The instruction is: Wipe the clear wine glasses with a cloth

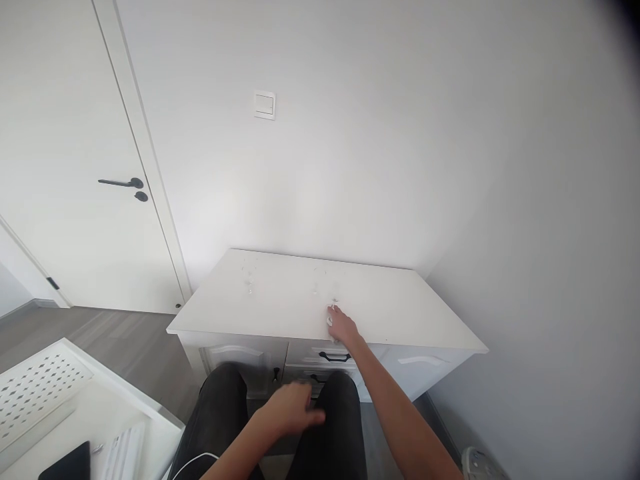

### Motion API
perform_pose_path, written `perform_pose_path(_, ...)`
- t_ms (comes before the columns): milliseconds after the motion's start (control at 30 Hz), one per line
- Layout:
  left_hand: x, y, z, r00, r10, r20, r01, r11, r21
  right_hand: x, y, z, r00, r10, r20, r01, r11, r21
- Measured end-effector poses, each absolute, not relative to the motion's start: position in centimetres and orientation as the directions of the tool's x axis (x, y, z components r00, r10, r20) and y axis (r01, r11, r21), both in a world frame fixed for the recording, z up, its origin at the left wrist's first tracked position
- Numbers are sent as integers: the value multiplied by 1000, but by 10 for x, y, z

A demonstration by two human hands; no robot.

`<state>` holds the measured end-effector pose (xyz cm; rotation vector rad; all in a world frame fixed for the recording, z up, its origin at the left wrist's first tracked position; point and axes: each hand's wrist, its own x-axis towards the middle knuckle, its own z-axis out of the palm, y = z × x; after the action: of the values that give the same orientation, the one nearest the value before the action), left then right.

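My right hand [341, 327] reaches out over the front part of a white cabinet top [280, 297] and is closed on a small white crumpled thing [331, 315], perhaps a tissue, pressed on the surface. Faint wet spots or smears [249, 283] show on the top, left of and behind the hand. My left hand [293, 408] hovers low above my knees in dark trousers [225, 407], fingers loosely apart, holding nothing; it is blurred.
The cabinet has drawers with black handles [334, 358] and stands in a wall corner. A white door with a black lever [123, 183] is at left, a light switch [265, 105] above. A white perforated table [45, 387] with a dark device is at lower left.
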<state>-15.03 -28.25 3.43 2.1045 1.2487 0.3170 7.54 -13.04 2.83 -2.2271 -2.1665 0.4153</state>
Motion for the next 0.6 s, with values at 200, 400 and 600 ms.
perform_pose_path(200,-183,-326,23,539,558,-631,837,-442,323,88,-112,26,77,976,-202,974,-117,-195)
perform_pose_path(400,-191,-330,36,474,628,-617,876,-405,261,74,-123,24,141,975,-171,973,-168,-156)
perform_pose_path(600,-196,-332,32,510,622,-594,857,-310,412,35,-141,18,91,991,-96,986,-104,-131)
